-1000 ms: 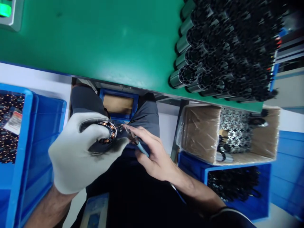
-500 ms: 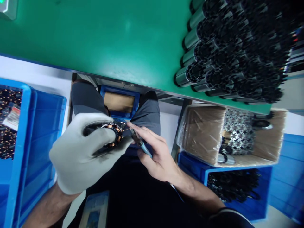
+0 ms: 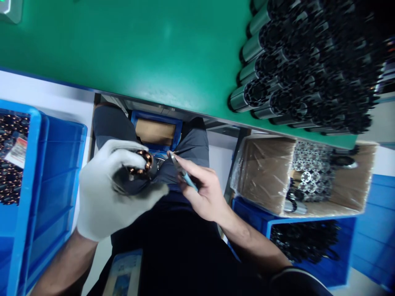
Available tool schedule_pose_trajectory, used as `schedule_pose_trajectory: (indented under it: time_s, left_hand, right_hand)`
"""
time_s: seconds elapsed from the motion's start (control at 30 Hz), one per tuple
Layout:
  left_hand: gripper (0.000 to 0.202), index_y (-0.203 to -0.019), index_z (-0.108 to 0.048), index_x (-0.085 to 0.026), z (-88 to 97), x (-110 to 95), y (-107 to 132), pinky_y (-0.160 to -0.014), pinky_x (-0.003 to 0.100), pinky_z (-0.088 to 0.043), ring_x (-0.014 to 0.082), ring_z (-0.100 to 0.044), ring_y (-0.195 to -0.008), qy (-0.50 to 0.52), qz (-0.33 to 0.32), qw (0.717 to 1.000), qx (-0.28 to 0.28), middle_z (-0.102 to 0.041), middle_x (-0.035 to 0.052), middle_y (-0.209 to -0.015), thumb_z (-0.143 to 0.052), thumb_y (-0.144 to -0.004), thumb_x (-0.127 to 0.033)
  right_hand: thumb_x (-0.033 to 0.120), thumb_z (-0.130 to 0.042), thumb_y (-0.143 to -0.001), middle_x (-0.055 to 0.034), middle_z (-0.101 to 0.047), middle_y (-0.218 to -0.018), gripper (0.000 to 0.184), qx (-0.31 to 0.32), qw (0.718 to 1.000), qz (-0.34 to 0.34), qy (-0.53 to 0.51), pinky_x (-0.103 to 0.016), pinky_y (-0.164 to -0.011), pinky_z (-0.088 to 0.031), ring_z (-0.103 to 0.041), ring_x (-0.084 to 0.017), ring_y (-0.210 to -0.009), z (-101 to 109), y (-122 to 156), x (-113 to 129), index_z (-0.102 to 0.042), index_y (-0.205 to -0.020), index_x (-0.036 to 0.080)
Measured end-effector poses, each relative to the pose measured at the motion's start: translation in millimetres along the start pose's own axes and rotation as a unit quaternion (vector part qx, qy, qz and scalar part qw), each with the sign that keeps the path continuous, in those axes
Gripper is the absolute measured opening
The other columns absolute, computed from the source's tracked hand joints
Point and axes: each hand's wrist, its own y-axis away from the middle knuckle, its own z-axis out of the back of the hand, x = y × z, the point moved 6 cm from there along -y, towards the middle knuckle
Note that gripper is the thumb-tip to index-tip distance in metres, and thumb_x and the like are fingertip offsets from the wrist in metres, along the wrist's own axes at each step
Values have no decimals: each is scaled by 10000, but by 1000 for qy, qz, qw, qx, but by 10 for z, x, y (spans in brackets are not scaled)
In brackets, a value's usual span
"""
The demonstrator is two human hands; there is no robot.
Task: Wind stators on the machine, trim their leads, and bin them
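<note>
My left hand (image 3: 108, 193), in a pale glove, grips a round motor stator (image 3: 147, 160) with copper windings. Its fingers curl over the top, while the thumb stretches away below it. Fine wire shows near the stator's right side, partly blurred. In my bare right hand (image 3: 206, 189) is a small pair of pliers or cutters (image 3: 187, 180) with light blue handles, fingers closed around it. The tool's tip points up and left, apart from the stator. Both hands are above my lap, below the bench edge.
Many metal cylinders (image 3: 254, 49) with black ends stand on the green bench (image 3: 138, 45), right. Below are a plastic-lined carton (image 3: 265, 172) of silvery rings and a blue crate (image 3: 311, 283) of black parts. Another blue crate (image 3: 58, 172), left, holds copper-wound parts.
My left hand has turned the stator and shifted slightly, its thumb now spread away. The tool in my right hand no longer touches the wire, which was stretched to its tip.
</note>
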Motion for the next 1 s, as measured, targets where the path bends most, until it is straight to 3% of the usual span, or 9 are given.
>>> schedule_pose_trajectory:
  time_s: [0.07,0.2,0.33,0.43,0.6,0.77,0.87,1.0]
  left_hand:
    - [190,-1001,-796,-262,-47,93,-24,-948,340,-691,252,-851,-1116,113,68,991,24,-867,34,-1216,-951,-891,-273]
    - [77,-969,-829,-263,-155,237,-32,-896,287,-710,215,-863,-1010,247,169,954,-13,-886,8,-1077,-901,-944,-250]
    - [125,-919,-798,-249,-262,266,-68,-826,285,-705,206,-833,-892,260,194,945,-39,-855,11,-944,-908,-915,-310]
    - [167,-879,-786,-238,-307,244,-101,-819,304,-695,208,-814,-863,269,216,938,-36,-841,16,-910,-910,-881,-350]
    - [146,-854,-761,-249,-349,210,-124,-836,325,-677,204,-805,-860,294,234,926,-28,-838,16,-899,-887,-850,-322]
    - [205,-841,-749,-248,-436,261,-82,-848,354,-676,206,-797,-851,352,257,899,-43,-827,12,-891,-918,-835,-363]
    - [174,-848,-765,-253,-453,267,-69,-843,356,-671,200,-780,-823,352,255,899,-49,-824,9,-878,-912,-834,-344]
    - [132,-817,-771,-247,-456,258,-87,-869,359,-669,209,-794,-856,328,257,908,-36,-830,20,-876,-874,-822,-329]
  right_hand:
    - [31,-603,-857,-73,-854,-1319,869,-6,999,-10,38,-375,-904,-680,-763,-199,-915,26,-26,-24,-689,-1695,243]
    - [141,-704,-890,-27,-689,-977,821,-35,990,50,128,-394,-817,-644,-649,-215,-878,32,-49,31,-688,-1697,292]
    - [164,-763,-921,-29,-666,-996,751,-81,971,117,192,-398,-813,-633,-659,-216,-903,-10,-43,108,-733,-1648,351]
    - [180,-787,-961,-36,-667,-1008,716,-88,968,109,206,-402,-808,-633,-669,-217,-906,-36,-67,110,-734,-1651,365]
    - [187,-817,-1032,-31,-661,-1000,788,-91,970,118,190,-392,-792,-626,-659,-212,-888,-32,-100,129,-614,-1758,420]
    - [149,-803,-1047,-20,-649,-991,846,-84,975,104,178,-380,-775,-617,-654,-211,-877,-20,-106,82,-549,-1783,481]
    - [99,-794,-1037,-10,-633,-1007,908,-83,979,101,156,-365,-794,-601,-643,-204,-901,-12,-97,49,-513,-1785,531]
    - [136,-787,-1067,-7,-626,-996,817,-77,982,94,144,-352,-807,-593,-642,-194,-900,2,-78,2,-564,-1766,495]
